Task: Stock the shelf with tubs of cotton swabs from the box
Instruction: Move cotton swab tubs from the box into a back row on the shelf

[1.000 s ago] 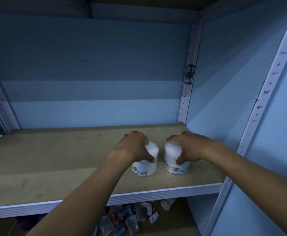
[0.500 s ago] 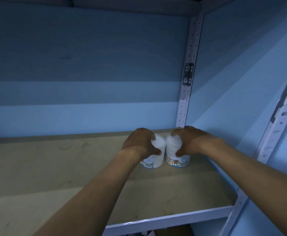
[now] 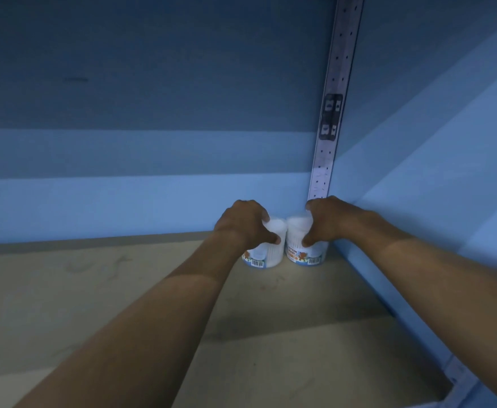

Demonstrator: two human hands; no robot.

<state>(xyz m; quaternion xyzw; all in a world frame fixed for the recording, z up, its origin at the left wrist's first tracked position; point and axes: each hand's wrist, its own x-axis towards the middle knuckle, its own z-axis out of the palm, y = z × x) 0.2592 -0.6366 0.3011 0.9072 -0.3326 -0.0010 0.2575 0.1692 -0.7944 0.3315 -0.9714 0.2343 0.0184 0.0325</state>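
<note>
The left hand [image 3: 245, 223] is curling over the top of the left tub [image 3: 266, 248], thumb down its front and fingers wrapped round the far side. The right hand [image 3: 325, 219] is gripping the right tub [image 3: 307, 245] the same way, thumb on the near face above the printed label. Both tubs of cotton swabs are standing upright on the shelf [image 3: 123, 304], side by side and all but touching each other, tucked into its back right corner; the right one is sitting close against the side wall [image 3: 432, 142].

Judging by this, the task is only getting started: these two tubs are the only stock showing on the board, and they are arriving at their place but are not yet let go. The box is not appearing in view, so how many tubs are waiting in it cannot be told. Most of the stocking is probably lying ahead, working out from the corner toward the left and front edges.

The shelf is a pale, scuffed board with faint marks and a reddish smudge in front of the tubs. Blue panels are closing in the back [image 3: 153, 142] and the right side, and a perforated metal upright [image 3: 334, 98] is running up the back right corner. The light is dim and bluish.
</note>
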